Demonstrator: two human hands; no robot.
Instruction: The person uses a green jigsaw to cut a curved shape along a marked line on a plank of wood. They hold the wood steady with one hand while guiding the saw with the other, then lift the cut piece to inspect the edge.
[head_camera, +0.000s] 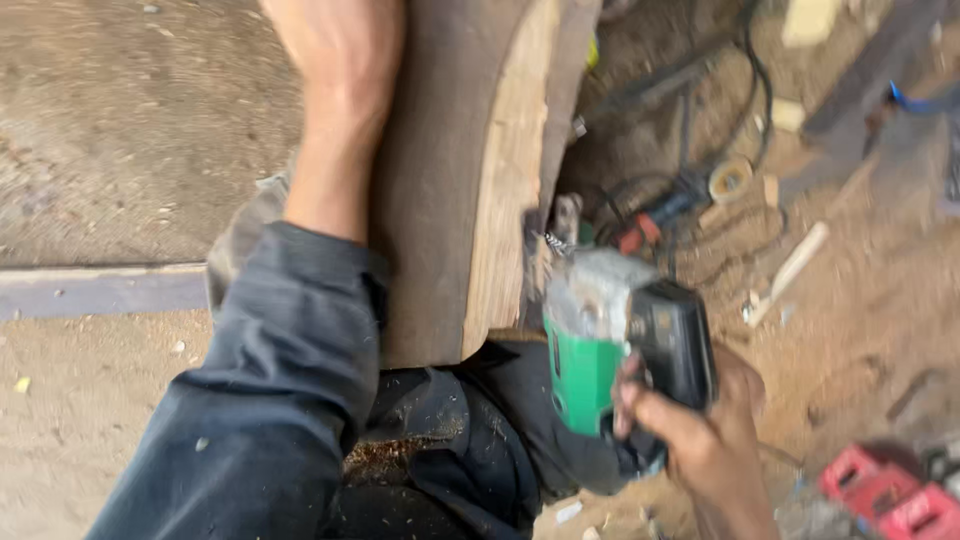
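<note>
Left hand (335, 45) flat on curved wood slab (455, 170), fingers out of frame, grip unclear. Right hand (690, 430) wraps green-black power drill (625, 335), bit at slab's pale edge. Slab rests over lap, sawdust-strewn floor (860, 330) around.

A sawdust-strewn earthen floor (870, 300) is seen on the right, littered with black cables (690, 110), wood offcuts (790, 270) and red tool parts (890, 495). A grey slab (130, 120) lies at upper left.
</note>
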